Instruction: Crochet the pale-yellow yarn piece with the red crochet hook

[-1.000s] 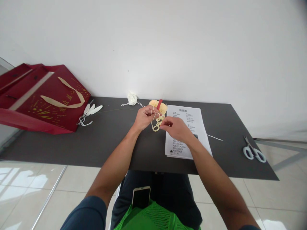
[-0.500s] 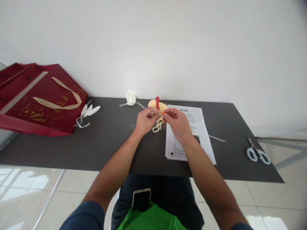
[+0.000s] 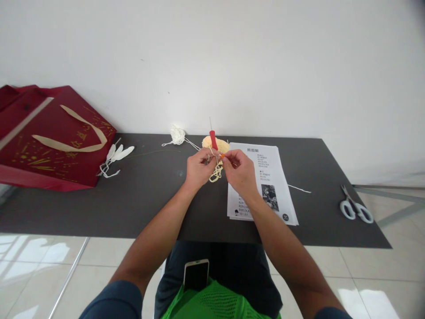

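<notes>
My left hand (image 3: 199, 167) is closed in a pinch on pale yellow yarn (image 3: 215, 173), which hangs in loops below the fingers. Facing it, my right hand (image 3: 239, 172) pinches a small orange piece (image 3: 222, 156) whose kind I cannot make out. The fingertips of both hands nearly meet. A red-handled tool with a thin metal shaft (image 3: 213, 139) sticks up just beyond the fingers, leaning left; its lower end is hidden. Behind it lies a pale yellow bundle of yarn (image 3: 224, 145). Printed sheets (image 3: 262, 195) lie partly under my right hand and forearm.
White yarn (image 3: 177, 134) lies at the back of the dark table (image 3: 146, 199). White crocheted pieces (image 3: 117, 153) rest beside a red gift bag (image 3: 69, 146) on the left. Scissors (image 3: 356, 206) lie at the right. A phone (image 3: 196, 274) is at my lap.
The red-handled tool has tipped from upright to leaning left. My right hand has shifted left, closer to my left hand, uncovering more of the printed sheet. The view has shifted slightly.
</notes>
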### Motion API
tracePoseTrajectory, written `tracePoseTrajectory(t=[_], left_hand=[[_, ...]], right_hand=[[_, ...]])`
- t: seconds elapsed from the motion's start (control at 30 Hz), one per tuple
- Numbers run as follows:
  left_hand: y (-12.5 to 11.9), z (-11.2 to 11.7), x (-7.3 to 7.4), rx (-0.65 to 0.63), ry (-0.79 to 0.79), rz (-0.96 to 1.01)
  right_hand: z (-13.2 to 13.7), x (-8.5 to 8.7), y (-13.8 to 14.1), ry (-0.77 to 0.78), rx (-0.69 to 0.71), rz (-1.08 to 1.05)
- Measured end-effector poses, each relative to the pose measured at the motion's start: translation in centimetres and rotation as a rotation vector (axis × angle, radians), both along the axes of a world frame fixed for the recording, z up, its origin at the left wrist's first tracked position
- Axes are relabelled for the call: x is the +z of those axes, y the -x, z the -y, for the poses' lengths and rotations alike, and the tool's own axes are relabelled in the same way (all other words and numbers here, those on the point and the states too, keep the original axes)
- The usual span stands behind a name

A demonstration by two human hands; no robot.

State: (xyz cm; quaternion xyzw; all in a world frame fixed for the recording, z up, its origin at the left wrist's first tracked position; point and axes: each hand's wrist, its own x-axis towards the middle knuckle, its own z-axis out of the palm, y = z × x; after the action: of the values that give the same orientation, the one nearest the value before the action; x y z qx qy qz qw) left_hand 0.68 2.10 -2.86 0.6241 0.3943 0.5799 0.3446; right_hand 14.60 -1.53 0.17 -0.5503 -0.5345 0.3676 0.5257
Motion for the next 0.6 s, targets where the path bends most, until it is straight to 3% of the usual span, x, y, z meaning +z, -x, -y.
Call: tracePoseTrajectory(t=[0.13, 0.33, 0.6], left_hand=[[-0.14, 0.03, -0.02, 0.008, -0.002, 0.018], [-0.11, 0.08, 0.06, 0.017, 0.013, 0.008], [-0.24, 0.07, 0.02, -0.053, 0.073, 0.071]], right_hand=[[0.24, 0.37, 0.15, 0.007, -0.019, -0.013], [-0.07, 0.13, 0.11, 0.086, 0.006, -0.206], [0.13, 0.10, -0.05, 0.107, 0.028, -0.314]])
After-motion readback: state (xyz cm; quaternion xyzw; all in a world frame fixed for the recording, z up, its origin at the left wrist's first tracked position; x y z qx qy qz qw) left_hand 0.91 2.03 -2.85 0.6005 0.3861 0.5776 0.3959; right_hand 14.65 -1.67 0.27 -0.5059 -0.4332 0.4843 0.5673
